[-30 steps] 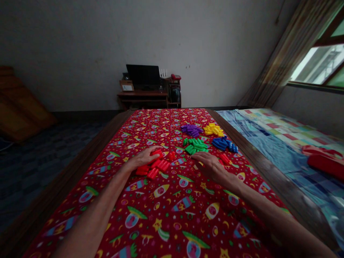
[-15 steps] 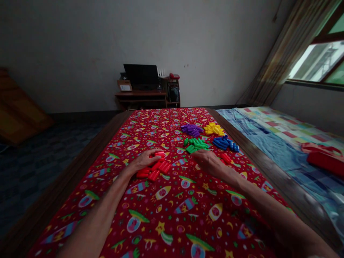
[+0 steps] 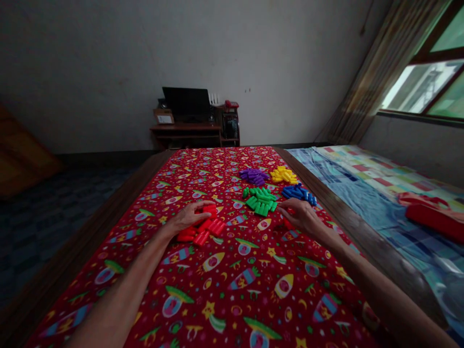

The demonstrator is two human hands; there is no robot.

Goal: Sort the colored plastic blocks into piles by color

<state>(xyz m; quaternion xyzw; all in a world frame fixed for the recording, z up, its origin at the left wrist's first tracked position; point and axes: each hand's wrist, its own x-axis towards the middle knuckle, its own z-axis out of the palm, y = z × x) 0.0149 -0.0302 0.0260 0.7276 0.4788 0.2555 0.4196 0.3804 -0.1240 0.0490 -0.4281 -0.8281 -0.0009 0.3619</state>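
Observation:
Short red plastic pieces (image 3: 202, 237) lie in a loose pile left of centre on the red patterned cloth. My left hand (image 3: 190, 215) rests at the top of this pile, fingers and thumb closed around some of the red pieces. On the right, my right hand (image 3: 302, 216) hovers low with curved fingers and the thumb apart. A few red pieces (image 3: 287, 224) show just under it, partly hidden. Beside its fingertips is a heap of green pieces (image 3: 261, 200). Blue pieces (image 3: 299, 193) lie just beyond the hand.
Purple pieces (image 3: 254, 176) and yellow pieces (image 3: 283, 175) form two heaps farther back. The cloth (image 3: 232, 290) covers a table with a dark wooden edge (image 3: 362, 241). A bed (image 3: 355, 193) with a red bag (image 3: 433, 220) adjoins on the right. A desk with a monitor (image 3: 188, 104) stands against the wall.
My right hand has moved right, from beside the green heap to over the red pieces there, and its fingers have spread. More green pieces now show. My left hand stays at the red pile.

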